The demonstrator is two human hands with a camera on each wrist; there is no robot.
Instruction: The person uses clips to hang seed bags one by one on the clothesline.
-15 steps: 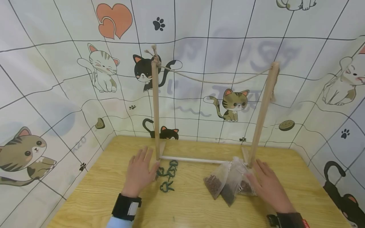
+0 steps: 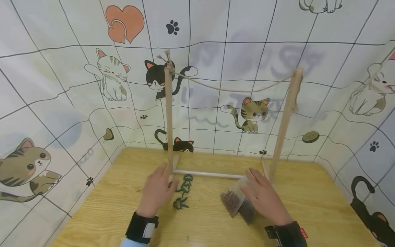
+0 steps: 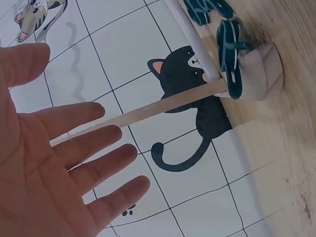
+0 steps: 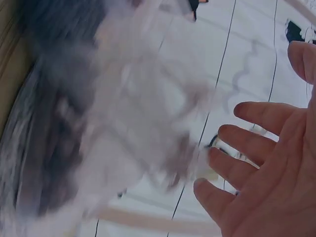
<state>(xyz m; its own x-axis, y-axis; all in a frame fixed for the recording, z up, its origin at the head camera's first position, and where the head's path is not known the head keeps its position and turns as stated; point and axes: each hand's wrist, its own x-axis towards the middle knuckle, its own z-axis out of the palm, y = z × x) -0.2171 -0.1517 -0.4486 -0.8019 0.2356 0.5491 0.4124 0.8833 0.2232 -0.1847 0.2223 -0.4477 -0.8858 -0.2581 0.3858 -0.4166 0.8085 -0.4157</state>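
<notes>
My right hand [image 2: 263, 199], fingers extended, is over the mesh sachets and overlaps them in the head view. One sachet [image 2: 231, 201] has brown contents and a second sachet [image 2: 247, 212] dark contents; the hand hides the rest. In the right wrist view the pale mesh [image 4: 133, 118] is blurred beside the spread fingers. Beside the left post [image 2: 168, 116] of a wooden frame, my left hand [image 2: 156, 193] is held with straight, parted fingers and nothing in it. Several dark green hook-like pieces [image 2: 185, 187] lie on the table just right of it.
A slack twine [image 2: 234, 90] runs between the tops of the left post and the right post [image 2: 285, 120]. Low down, a white rod [image 2: 210, 174] joins the posts. The wooden table [image 2: 203, 223] meets a cat-patterned cloth [image 2: 206, 140] at the back and sides.
The right hand has moved left, from beside the sachets to over them. My left hand has shifted slightly right, closer to the green pieces. Frame and twine stand as before.
</notes>
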